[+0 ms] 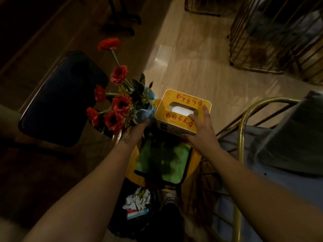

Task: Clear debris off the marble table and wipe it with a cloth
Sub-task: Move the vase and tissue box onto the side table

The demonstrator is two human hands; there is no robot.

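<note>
While both arms are being stretched forward, the yellow rectangular tissue box with red lettering (183, 112) is being gripped at its near right corner by the right hand (201, 127), and the bunch of red artificial flowers (113, 105) is being clasped at its base by the left hand (135, 131). Beneath them, a green cloth with black edging (162, 163) is being left draped over a round yellow surface (130, 165); a dark bin holding crumpled white paper (138, 198) is being seen below.
</note>
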